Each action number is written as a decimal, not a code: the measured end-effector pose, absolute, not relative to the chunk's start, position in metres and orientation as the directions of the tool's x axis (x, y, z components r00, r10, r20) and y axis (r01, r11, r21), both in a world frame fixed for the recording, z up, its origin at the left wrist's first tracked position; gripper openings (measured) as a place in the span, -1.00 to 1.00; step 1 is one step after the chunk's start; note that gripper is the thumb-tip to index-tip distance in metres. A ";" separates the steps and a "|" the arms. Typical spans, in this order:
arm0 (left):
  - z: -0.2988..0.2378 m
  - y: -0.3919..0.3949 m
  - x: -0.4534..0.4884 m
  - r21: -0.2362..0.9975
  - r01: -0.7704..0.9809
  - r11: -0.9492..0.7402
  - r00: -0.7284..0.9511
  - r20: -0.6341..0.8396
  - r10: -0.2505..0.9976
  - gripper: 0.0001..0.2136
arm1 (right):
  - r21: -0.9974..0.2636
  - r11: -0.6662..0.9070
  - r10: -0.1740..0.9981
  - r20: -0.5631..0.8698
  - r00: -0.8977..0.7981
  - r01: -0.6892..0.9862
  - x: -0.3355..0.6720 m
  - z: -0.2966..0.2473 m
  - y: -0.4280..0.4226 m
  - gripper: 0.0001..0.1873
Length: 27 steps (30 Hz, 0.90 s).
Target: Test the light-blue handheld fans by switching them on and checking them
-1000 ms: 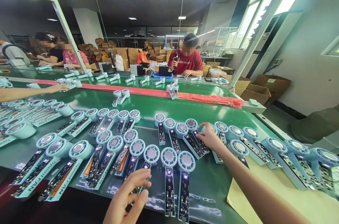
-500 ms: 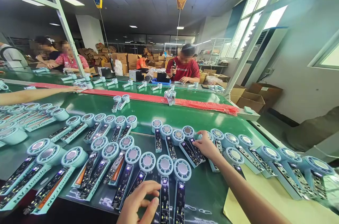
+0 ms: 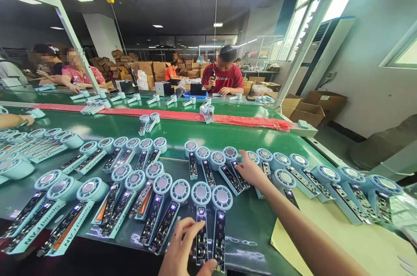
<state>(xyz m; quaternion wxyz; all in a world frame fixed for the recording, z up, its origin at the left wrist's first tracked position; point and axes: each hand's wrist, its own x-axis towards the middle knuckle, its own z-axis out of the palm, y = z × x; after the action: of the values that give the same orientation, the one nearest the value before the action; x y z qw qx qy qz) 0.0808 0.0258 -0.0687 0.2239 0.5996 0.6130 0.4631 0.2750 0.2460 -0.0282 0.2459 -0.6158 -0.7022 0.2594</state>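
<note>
My left hand (image 3: 186, 247) is at the near edge of the table, fingers apart and curved over a light-blue handheld fan (image 3: 201, 193) with an exposed circuit board in its handle. The thumb lies near the lower ends of this handle and the handle of a neighbouring fan (image 3: 222, 198); firm contact cannot be made out. Both boards show lit digits. Farther off, my right hand (image 3: 250, 171) reaches to another fan (image 3: 230, 153), index finger beside its round head and thumb by the top of its handle. Its thumb and index finger are apart; the other fingers are mostly hidden.
Several more fans lie in rows at left (image 3: 89, 190) and right (image 3: 327, 174). A yellowish sheet (image 3: 293, 241) lies under my right forearm. A red strip (image 3: 163, 114) runs along the green table. Across it, a person in a red shirt (image 3: 224, 77) holds a hanging screwdriver.
My left hand has moved right and opened over the fan handle. My right hand stays by the same fan, its fingers slightly shifted. At left, a co-worker's arm has drawn back.
</note>
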 end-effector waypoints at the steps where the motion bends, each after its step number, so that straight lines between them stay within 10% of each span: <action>1: -0.072 0.024 0.082 0.849 0.512 -0.131 -0.197 0.264 0.944 -0.59 | -0.647 0.119 0.993 0.055 -0.109 0.753 0.276 -0.023 0.239 -0.55; 10: -0.068 0.031 0.069 0.862 0.477 0.172 -0.190 -0.090 0.978 -0.47 | -0.649 -0.282 0.928 0.004 0.374 0.707 0.377 -0.024 0.162 -0.58; 17: -0.038 0.056 0.079 0.558 0.800 0.222 -0.142 -0.184 0.973 -0.63 | -0.835 -0.385 0.923 -0.361 0.135 0.393 0.399 -0.045 0.166 -0.69; 27: -0.049 0.036 0.075 0.612 0.787 0.078 -0.126 0.036 0.991 -0.56 | -0.771 -0.559 0.807 -0.590 0.011 -0.306 0.405 -0.029 0.124 -0.69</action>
<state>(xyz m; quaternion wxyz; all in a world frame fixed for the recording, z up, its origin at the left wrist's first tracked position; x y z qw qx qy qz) 0.0752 0.0360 -0.0487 0.2011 0.6298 0.7060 0.2540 0.4047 0.1238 -0.0288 0.4163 -0.5764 -0.2175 0.6687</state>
